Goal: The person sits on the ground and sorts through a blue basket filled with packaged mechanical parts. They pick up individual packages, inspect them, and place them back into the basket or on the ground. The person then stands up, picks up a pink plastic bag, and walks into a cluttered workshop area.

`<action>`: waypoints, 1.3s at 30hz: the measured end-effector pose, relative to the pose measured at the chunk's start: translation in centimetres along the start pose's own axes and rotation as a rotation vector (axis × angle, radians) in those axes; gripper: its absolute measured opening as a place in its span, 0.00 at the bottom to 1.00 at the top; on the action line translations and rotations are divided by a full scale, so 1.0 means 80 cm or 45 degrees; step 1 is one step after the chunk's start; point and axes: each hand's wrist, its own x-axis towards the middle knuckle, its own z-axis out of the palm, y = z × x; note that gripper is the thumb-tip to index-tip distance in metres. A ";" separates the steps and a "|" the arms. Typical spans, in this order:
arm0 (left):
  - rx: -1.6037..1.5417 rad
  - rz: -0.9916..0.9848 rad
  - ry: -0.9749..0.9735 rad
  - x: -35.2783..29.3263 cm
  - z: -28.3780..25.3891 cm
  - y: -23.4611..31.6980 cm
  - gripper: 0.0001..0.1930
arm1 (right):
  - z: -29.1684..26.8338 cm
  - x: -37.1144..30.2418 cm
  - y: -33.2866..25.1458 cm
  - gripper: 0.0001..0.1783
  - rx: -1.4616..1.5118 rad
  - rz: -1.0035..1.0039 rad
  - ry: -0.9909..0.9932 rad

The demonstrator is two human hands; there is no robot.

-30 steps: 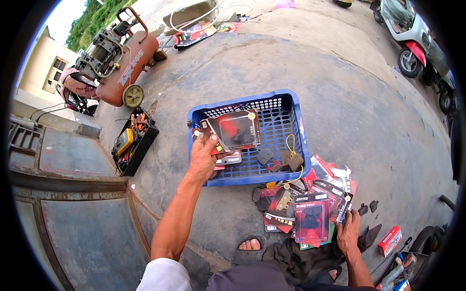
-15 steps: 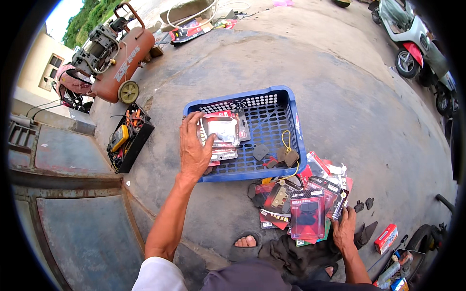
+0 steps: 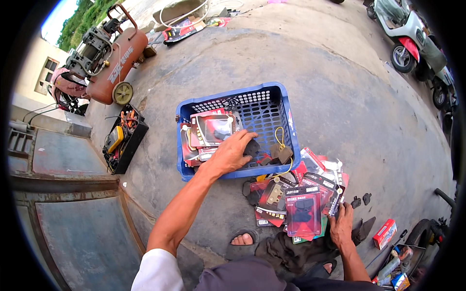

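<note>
My left hand (image 3: pixel 234 153) reaches into the blue plastic basket (image 3: pixel 213 175), thumb and fingers apart around a loose dark brake pad (image 3: pixel 252 147). Whether they touch it I cannot tell. Left of that hand, packaged brake pads (image 3: pixel 213 130) lie stacked inside the basket. Loose brown pads (image 3: pixel 281 153) with a yellow cord rest in its near right part. On the ground in front, my right hand (image 3: pixel 342 225) has its fingers closed at the edge of a black-and-red brake pad package (image 3: pixel 335 200). Beside it, a clear-fronted brake pad package (image 3: pixel 303 212) tops a loose pile.
Loose dark pads (image 3: pixel 361 200) and a red-and-white box (image 3: pixel 385 234) lie to the right. Dark cloth (image 3: pixel 291 252) sits near my sandalled feet. A black tool tray (image 3: pixel 127 140) and an orange air compressor (image 3: pixel 116 65) stand left. Scooters (image 3: pixel 412 43) are parked far right.
My left hand has moved right, off the stacked packages, to the loose dark pad; the packages stay in the basket. The right hand stays at the same package. The view has shifted slightly.
</note>
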 end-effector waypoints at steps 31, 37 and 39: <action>-1.350 -0.349 0.060 0.007 -0.016 0.011 0.13 | 0.001 0.001 0.003 0.32 0.005 0.015 -0.046; -1.371 -0.349 0.113 -0.010 -0.026 0.021 0.17 | -0.003 0.002 0.000 0.33 -0.010 0.014 -0.049; -1.357 -0.333 0.119 -0.012 -0.025 0.021 0.18 | -0.003 0.002 -0.001 0.33 -0.001 0.026 -0.052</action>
